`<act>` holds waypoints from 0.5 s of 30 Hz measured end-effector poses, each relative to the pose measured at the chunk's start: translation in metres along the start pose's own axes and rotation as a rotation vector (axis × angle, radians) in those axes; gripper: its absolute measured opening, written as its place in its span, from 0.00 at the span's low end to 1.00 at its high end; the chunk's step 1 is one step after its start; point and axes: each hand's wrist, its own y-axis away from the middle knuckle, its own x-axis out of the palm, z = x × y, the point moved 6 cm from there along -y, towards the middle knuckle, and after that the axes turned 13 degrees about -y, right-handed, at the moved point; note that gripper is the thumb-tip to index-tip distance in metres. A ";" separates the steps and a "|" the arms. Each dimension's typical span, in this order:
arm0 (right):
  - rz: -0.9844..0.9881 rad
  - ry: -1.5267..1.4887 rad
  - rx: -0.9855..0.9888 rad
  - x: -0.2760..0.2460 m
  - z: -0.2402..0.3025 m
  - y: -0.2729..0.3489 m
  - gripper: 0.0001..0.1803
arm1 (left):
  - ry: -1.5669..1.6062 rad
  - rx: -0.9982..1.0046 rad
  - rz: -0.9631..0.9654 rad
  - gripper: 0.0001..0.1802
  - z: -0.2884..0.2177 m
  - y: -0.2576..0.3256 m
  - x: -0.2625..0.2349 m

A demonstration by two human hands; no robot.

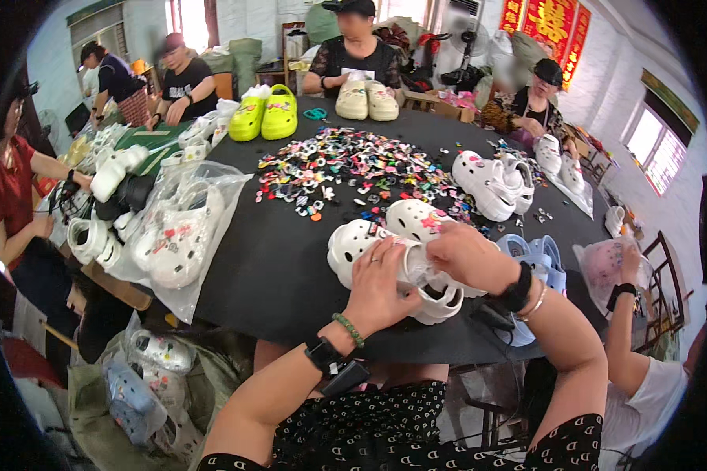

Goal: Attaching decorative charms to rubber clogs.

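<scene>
On the broad black table point(247, 279), the white, perforated foam clogs point(349, 246) point away and leftward, your left hand point(379, 289) curled around the left one, your right hand point(465, 253) nearer the other, fingers bent, any hold hidden

we've got a lime green pair of clogs point(263, 114) on the far side, left of a beige pair point(367, 102), with a small teal item point(315, 115) between them. co-worker in a black cap point(355, 51) behind the beige ones. back: fan point(469, 39), red banners point(550, 30) to its right. bright window point(658, 145) at right. lower left, we see an open olive sack point(86, 412) holding bagged clogs point(163, 351).
</scene>
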 end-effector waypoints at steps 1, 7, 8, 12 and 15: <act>-0.076 0.110 -0.079 -0.001 0.007 0.000 0.07 | 0.008 -0.022 0.005 0.40 0.000 0.001 0.000; -0.150 0.252 -0.170 -0.002 0.019 -0.024 0.21 | 0.019 -0.016 0.001 0.41 -0.001 0.005 0.000; -0.058 0.128 -0.077 0.007 0.006 -0.025 0.25 | 0.028 -0.004 -0.017 0.41 -0.004 0.005 0.000; 0.033 0.061 0.039 0.022 0.000 -0.038 0.26 | 0.005 -0.004 -0.070 0.42 -0.004 0.007 0.003; 0.016 0.013 0.104 0.025 -0.014 -0.040 0.25 | 0.029 -0.007 -0.089 0.41 -0.008 0.007 0.002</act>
